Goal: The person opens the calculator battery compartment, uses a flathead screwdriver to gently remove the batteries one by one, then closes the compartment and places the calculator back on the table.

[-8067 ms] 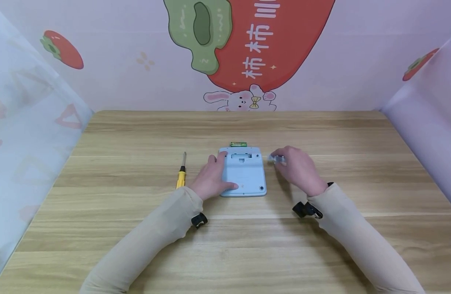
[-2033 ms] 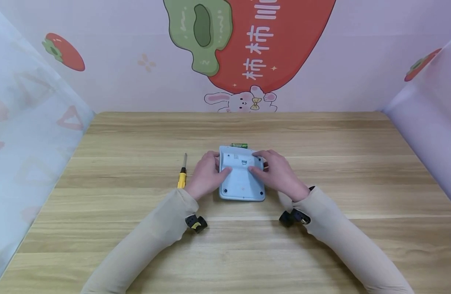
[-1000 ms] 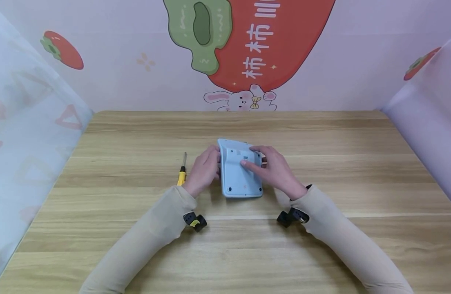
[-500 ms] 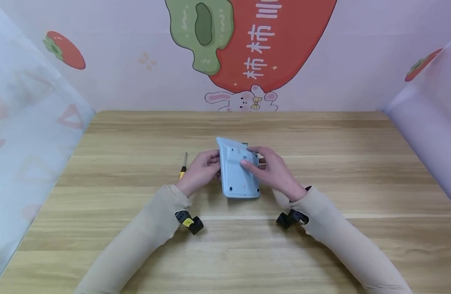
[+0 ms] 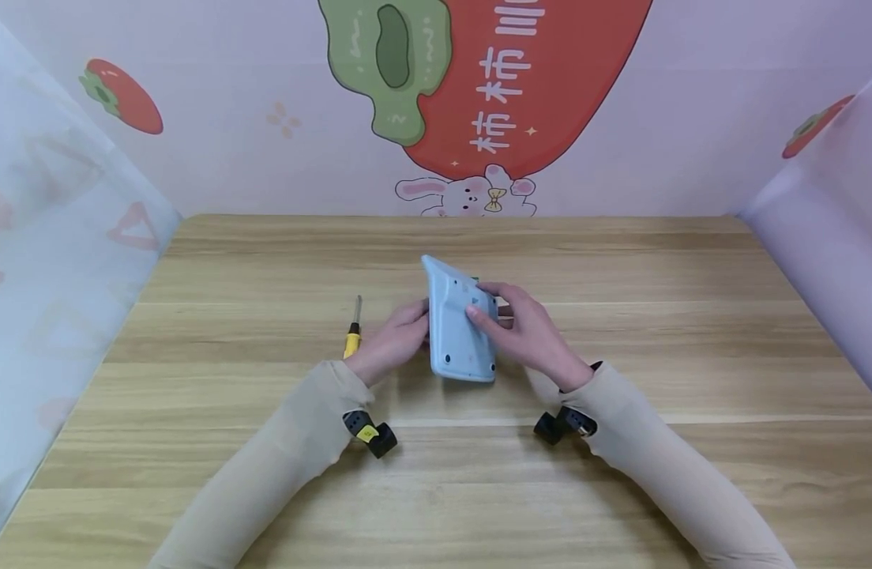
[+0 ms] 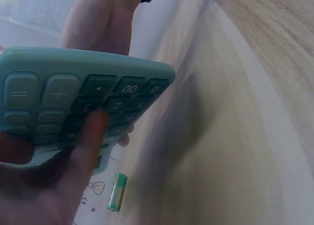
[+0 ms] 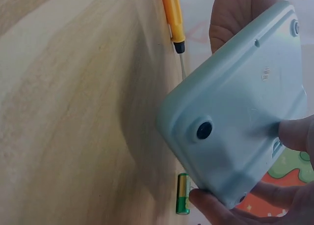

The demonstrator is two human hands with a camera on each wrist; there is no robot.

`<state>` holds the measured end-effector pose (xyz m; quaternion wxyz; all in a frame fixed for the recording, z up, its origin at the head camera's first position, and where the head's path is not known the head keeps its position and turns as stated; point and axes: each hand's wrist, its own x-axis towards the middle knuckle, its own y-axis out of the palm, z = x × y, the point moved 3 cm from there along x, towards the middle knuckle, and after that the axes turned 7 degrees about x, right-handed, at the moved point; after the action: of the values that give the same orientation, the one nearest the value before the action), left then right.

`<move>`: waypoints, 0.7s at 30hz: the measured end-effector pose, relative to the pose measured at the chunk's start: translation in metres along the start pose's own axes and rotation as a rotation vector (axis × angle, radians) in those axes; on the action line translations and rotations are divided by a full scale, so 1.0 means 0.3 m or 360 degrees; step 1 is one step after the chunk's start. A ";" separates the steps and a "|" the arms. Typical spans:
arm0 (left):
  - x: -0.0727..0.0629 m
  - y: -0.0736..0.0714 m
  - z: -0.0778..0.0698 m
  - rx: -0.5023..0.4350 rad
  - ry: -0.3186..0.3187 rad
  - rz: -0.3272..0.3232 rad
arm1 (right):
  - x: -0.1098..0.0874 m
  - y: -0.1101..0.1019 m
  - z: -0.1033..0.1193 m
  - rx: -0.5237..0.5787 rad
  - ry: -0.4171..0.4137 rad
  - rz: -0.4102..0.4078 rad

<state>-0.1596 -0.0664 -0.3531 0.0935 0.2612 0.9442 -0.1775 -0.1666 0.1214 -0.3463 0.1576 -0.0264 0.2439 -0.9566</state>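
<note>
A light blue calculator (image 5: 460,328) stands tilted above the table, its back towards the head camera. My right hand (image 5: 528,324) grips it by the right side, thumb on the back and fingers behind. On the far side is my left hand (image 5: 400,336), its fingers mostly hidden in the head view. The left wrist view shows the keys (image 6: 130,89), with a straight finger (image 6: 91,131) of the left hand on them near the 3. Behind the calculator a green battery (image 6: 117,192) lies on the table; the right wrist view shows the battery (image 7: 183,193) too.
A yellow-handled screwdriver (image 5: 352,340) lies left of the calculator, close to the left wrist. Bare wooden tabletop (image 5: 436,490) stretches in front. A printed cloth wall (image 5: 251,142) rises at the table's back edge.
Earlier the calculator lay face down with its battery compartment uncovered; later the compartment is covered. It has since been tipped up, left side raised. The left hand has gone from its edge to the key side.
</note>
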 end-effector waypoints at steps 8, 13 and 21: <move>-0.008 0.034 -0.001 -0.0161 -0.0044 0.0116 | -0.003 0.006 0.013 0.0060 -0.0061 0.0055; -0.001 0.057 -0.006 -0.0397 -0.0013 0.0149 | -0.003 0.015 0.017 0.0114 -0.0048 0.0086; 0.008 0.068 -0.007 -0.0521 0.0019 0.0168 | -0.007 0.020 0.018 0.0130 -0.0056 0.0103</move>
<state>-0.1511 -0.0482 -0.3576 0.1382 0.2927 0.9460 -0.0146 -0.1622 0.1146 -0.3444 0.1936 -0.0288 0.2024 -0.9595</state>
